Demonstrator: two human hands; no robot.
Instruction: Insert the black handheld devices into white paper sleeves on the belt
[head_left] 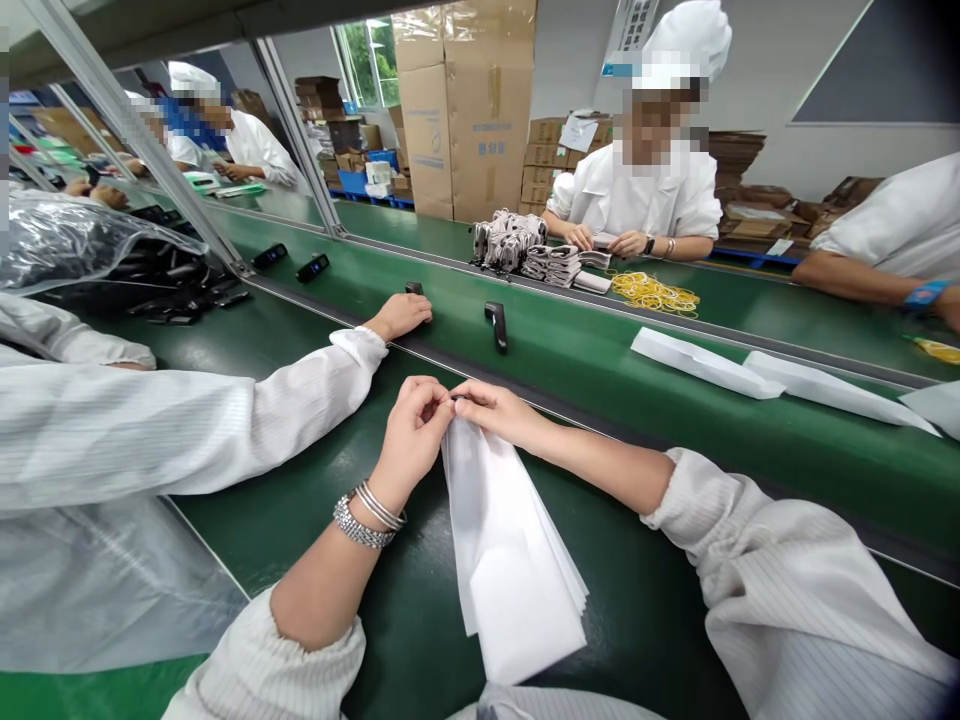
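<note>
My left hand, with a watch and bangles at the wrist, is closed in a pinch at the top end of a stack of thin white sleeves. My right hand meets it from the other side, thumb and fingers closed on the same top edge. Between the fingertips a small black end of an object shows; most of it is hidden. The sleeves fan out downward towards my body over the dark green tabletop. Just beyond my hands, a black handheld device lies on the green conveyor belt.
At left, a neighbour's hand touches another black device. More devices lie further along the belt. White sleeves rest on it at right. Across sits a co-worker beside grey bundles and yellow cords.
</note>
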